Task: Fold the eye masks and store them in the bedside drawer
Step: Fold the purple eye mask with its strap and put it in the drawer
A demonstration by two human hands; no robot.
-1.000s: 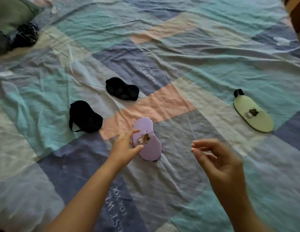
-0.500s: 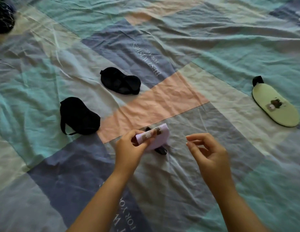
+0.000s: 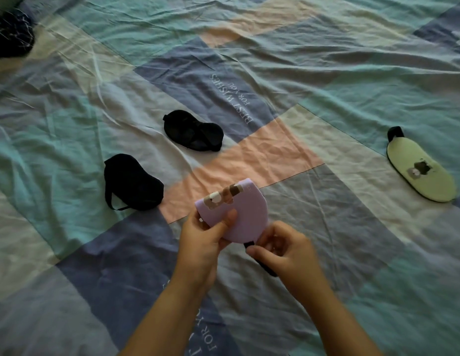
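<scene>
A purple eye mask (image 3: 245,214) with a small bear picture is folded in half and held above the bed. My left hand (image 3: 202,242) pinches its left side, thumb on the front. My right hand (image 3: 285,253) grips the mask's black strap (image 3: 266,268) at its lower right edge. Two black eye masks lie on the bedspread, one folded (image 3: 132,182) to the left and one (image 3: 194,131) further back. A pale green eye mask (image 3: 421,172) with a black strap lies flat at the right.
A wrinkled patchwork bedspread (image 3: 288,73) in teal, blue, pink and cream fills the view. A dark bundle of patterned fabric (image 3: 11,34) sits at the far left corner. No drawer is in view.
The purple mask went from lying flat on the bed to folded in half and lifted. My right hand closed in and took hold of its strap. The view shifted a little.
</scene>
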